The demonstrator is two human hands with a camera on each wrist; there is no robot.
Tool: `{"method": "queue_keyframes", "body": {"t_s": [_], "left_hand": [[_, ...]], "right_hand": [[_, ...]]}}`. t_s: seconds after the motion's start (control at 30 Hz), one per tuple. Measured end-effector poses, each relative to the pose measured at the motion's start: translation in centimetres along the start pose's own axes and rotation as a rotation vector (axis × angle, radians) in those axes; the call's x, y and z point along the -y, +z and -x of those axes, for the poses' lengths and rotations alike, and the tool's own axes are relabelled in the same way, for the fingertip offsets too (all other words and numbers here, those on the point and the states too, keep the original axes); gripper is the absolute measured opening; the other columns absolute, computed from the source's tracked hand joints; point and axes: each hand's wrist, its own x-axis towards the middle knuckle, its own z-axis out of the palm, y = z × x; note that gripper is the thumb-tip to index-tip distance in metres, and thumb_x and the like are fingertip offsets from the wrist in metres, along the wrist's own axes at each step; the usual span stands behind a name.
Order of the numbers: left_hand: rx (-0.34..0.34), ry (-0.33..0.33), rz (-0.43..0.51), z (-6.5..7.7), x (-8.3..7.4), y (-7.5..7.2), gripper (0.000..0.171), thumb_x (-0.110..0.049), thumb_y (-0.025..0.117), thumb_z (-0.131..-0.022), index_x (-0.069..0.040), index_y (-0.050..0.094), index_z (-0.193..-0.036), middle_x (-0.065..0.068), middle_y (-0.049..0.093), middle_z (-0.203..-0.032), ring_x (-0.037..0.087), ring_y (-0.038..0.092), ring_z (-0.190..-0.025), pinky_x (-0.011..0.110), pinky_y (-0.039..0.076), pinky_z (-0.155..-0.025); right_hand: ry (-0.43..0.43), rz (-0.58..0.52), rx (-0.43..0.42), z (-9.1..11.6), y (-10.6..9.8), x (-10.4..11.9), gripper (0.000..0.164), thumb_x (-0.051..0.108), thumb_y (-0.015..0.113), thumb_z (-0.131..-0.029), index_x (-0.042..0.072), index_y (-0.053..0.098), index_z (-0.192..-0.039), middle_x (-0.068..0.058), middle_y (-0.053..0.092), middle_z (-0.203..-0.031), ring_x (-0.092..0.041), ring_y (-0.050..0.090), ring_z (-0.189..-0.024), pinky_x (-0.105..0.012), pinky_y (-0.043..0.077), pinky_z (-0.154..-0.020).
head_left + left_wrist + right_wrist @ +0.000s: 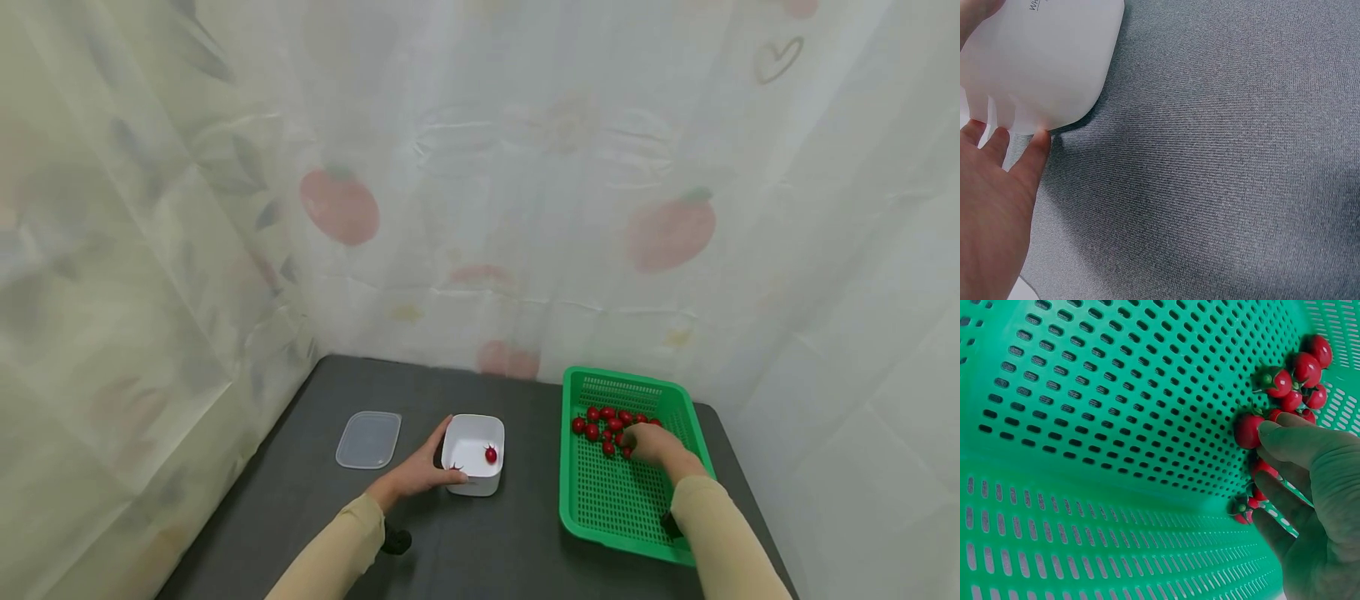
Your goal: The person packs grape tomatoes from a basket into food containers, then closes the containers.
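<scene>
A small white square plastic container (486,485) stands on the table, with two cherry tomatoes in it, one of them (491,455) at the right side. My left hand (416,473) grips it from the left, thumb along the near side and fingers round the far left; its fingertips press the white wall in the left wrist view. Inside the green basket (567,467), my right hand (654,443) reaches down among several red cherry tomatoes (608,414). Thumb and fingers pinch one cherry tomato (1247,430) at the near edge of the cluster.
A clear flat lid (369,439) lies on the dark grey table (300,500), left of the container. The basket has raised slotted walls at the table's right side. Behind the table hangs a pale patterned curtain (525,208), with more curtain along both sides.
</scene>
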Motion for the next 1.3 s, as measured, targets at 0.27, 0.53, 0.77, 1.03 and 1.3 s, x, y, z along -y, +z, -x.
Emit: {"method": "queue_keyframes", "body": {"t_s": [0.27,0.53,0.77,1.03,1.3], "left_hand": [[0.013,0.017,0.036,-0.1,0.0,0.1,0.119,-0.023,0.085,-0.086,-0.016,-0.002,-0.166,0.016,0.016,-0.166,0.037,0.036,-0.135,0.055,0.031,-0.11],[0.004,0.019,0.032,-0.2,0.2,0.1,0.118,-0.023,0.086,-0.085,-0.017,-0.001,-0.166,0.017,0.017,-0.166,0.037,0.036,-0.136,0.056,0.03,-0.11],[0.001,0.012,0.017,-0.3,0.2,0.2,0.119,-0.025,0.086,-0.085,-0.018,-0.001,-0.166,0.016,0.017,-0.166,0.036,0.035,-0.136,0.056,0.029,-0.111],[-0.004,-0.003,0.009,0.0,-0.2,0.5,0.118,-0.027,0.086,-0.084,-0.018,0.001,-0.166,0.016,0.019,-0.165,0.037,0.034,-0.137,0.06,0.027,-0.111],[0.006,0.014,0.02,-0.2,0.2,0.5,0.119,-0.025,0.086,-0.085,-0.015,-0.001,-0.166,0.016,0.017,-0.166,0.037,0.034,-0.137,0.057,0.029,-0.11]], "right_hand": [[0.005,0.015,-0.011,-0.1,0.3,-0.2,0.03,-0.008,0.065,-0.088,-0.001,0.072,-0.117,-0.016,0.07,-0.114,-0.043,0.063,-0.109,-0.057,0.052,-0.088],[0.005,0.007,-0.003,0.2,0.5,0.0,0.035,-0.01,0.063,-0.088,-0.001,0.071,-0.12,-0.019,0.069,-0.119,-0.046,0.062,-0.111,-0.057,0.053,-0.087],[0.016,0.027,0.014,0.1,0.8,-0.4,0.035,-0.011,0.064,-0.087,-0.001,0.072,-0.12,-0.018,0.069,-0.119,-0.045,0.062,-0.111,-0.055,0.054,-0.085],[0.024,0.071,0.039,0.4,0.9,-0.6,0.028,-0.009,0.068,-0.086,0.006,0.076,-0.109,-0.011,0.071,-0.109,-0.037,0.065,-0.101,-0.049,0.055,-0.077],[0.043,0.082,0.062,1.0,0.5,0.1,0.029,-0.011,0.066,-0.086,0.007,0.076,-0.107,-0.011,0.07,-0.109,-0.031,0.065,-0.096,-0.041,0.052,-0.07]]}}
